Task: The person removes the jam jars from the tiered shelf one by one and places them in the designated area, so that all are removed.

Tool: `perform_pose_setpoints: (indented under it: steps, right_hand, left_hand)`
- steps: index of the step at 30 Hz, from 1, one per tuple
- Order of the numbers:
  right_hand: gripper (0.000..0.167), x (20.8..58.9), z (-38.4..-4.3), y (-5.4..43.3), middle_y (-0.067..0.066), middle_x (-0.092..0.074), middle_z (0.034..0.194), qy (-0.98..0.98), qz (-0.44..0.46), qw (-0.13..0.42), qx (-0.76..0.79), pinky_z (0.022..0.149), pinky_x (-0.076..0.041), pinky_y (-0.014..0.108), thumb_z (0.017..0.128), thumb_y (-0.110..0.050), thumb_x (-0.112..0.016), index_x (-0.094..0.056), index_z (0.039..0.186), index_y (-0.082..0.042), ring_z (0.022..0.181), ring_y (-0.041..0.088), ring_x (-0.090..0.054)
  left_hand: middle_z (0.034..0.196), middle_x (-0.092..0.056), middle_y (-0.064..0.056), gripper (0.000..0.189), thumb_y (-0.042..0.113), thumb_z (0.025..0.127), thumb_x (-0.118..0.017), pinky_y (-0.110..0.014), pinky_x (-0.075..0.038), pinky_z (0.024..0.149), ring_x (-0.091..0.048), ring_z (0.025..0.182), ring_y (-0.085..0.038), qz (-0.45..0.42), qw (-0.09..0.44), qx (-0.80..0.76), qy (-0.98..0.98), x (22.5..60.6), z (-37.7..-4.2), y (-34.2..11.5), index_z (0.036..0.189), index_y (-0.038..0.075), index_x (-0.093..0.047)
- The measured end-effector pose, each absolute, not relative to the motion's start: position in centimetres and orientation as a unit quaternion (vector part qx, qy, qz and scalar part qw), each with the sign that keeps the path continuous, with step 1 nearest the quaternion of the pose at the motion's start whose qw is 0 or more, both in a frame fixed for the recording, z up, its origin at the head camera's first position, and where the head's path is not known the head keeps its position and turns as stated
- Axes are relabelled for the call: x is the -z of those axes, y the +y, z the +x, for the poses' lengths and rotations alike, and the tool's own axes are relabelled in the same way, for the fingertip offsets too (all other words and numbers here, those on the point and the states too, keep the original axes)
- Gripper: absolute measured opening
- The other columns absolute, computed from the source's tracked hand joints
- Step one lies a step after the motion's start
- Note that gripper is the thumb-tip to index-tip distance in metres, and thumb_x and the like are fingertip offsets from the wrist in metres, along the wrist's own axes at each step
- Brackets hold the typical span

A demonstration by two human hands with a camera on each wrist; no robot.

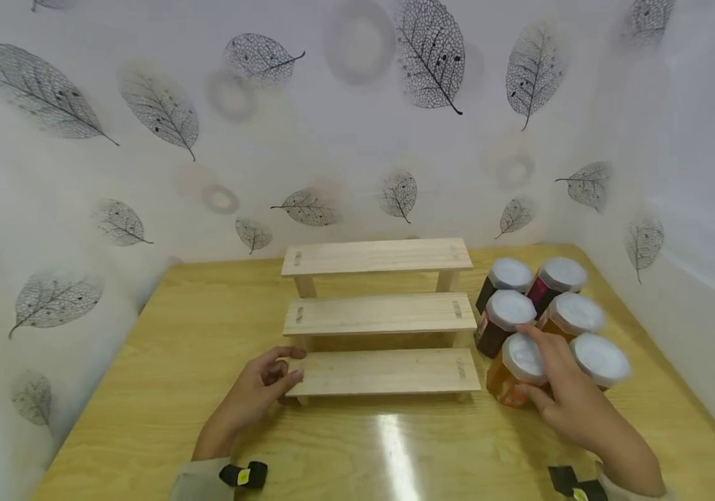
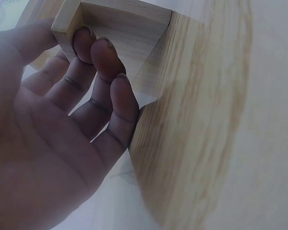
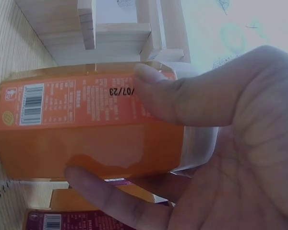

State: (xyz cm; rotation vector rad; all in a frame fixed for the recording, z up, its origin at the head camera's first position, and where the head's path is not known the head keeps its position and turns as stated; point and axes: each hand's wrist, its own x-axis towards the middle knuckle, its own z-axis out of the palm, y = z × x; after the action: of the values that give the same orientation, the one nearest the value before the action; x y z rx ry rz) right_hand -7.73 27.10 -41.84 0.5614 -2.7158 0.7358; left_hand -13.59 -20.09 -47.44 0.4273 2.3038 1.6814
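Note:
My right hand (image 1: 567, 390) holds a jar of orange contents with a white lid (image 1: 525, 356), thumb on one side and fingers on the other. In the right wrist view the thumb lies over the jar's orange label (image 3: 62, 103), which carries a barcode. The jar's base is right at the tabletop. A three-tier wooden stand (image 1: 382, 372) is at the middle, its boards rising toward the back. At the left end of its lowest board, my left hand (image 1: 257, 390) grips the edge between thumb and index finger. Its other fingers (image 2: 108, 62) curl in beside the stand's wood.
Several more white-lidded jars stand close together around the held one, among them a dark one (image 1: 508, 309), a dark red one (image 1: 558, 278) and an orange one (image 1: 573, 313). The wooden tabletop (image 1: 163, 362) meets walls covered in leaf-patterned sheeting (image 1: 345, 139) at the back and sides.

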Motion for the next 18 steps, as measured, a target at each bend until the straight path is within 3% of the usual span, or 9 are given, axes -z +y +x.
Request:
perform_pose_setpoints:
  steps: [3,9,12,15,18]
  right_hand:
    - [0.095,41.8,-7.9,27.0,0.020,-0.037,0.133,-0.939,0.192,0.137,-0.249,0.083,-0.041,0.027,0.072,-0.003,-0.080,-0.024,0.148,-0.006,0.113,0.028,-0.042]
    - [0.092,42.2,-7.4,27.2,0.021,-0.035,0.134,-0.937,0.179,0.113,-0.277,0.082,-0.034,0.011,0.075,-0.002,-0.078,-0.023,0.149,-0.009,0.113,0.030,-0.041]
    - [0.089,42.1,-7.1,27.4,0.020,-0.034,0.136,-0.937,0.167,0.108,-0.287,0.082,-0.035,0.013,0.077,-0.009,-0.078,-0.025,0.149,-0.012,0.116,0.033,-0.041]
    - [0.082,41.8,-6.9,27.4,0.021,-0.034,0.137,-0.936,0.161,0.113,-0.291,0.086,-0.043,0.030,0.080,-0.015,-0.077,-0.029,0.147,-0.010,0.117,0.038,-0.041]
    - [0.074,41.4,-6.6,27.1,0.022,-0.034,0.138,-0.939,0.155,0.138,-0.273,0.074,-0.050,0.038,0.082,-0.019,-0.076,-0.037,0.143,-0.007,0.107,0.037,-0.051]
  left_hand:
    - [0.068,-0.044,-0.004,0.034,0.025,0.095,-0.059,-0.027,-0.042,0.050,-0.040,0.055,-0.008,0.165,0.122,-0.578,0.790,47.3,-13.7,-20.3,0.126,0.014,-0.053]
    - [0.069,-0.045,-0.003,0.033,0.019,0.096,-0.057,-0.030,-0.042,0.049,-0.041,0.055,-0.008,0.184,0.123,-0.584,0.781,47.6,-13.9,-20.2,0.127,0.011,-0.052]
    - [0.069,-0.046,-0.004,0.033,0.017,0.096,-0.057,-0.030,-0.042,0.049,-0.041,0.055,-0.009,0.192,0.124,-0.585,0.778,47.7,-14.0,-19.9,0.128,0.010,-0.051]
    - [0.070,-0.047,-0.004,0.033,0.019,0.096,-0.058,-0.029,-0.042,0.050,-0.042,0.055,-0.009,0.194,0.124,-0.581,0.780,47.7,-14.1,-19.6,0.127,0.011,-0.052]
    - [0.075,-0.051,-0.007,0.032,0.024,0.095,-0.060,-0.028,-0.045,0.054,-0.048,0.059,-0.012,0.192,0.127,-0.558,0.798,47.4,-13.8,-19.6,0.125,0.015,-0.054]
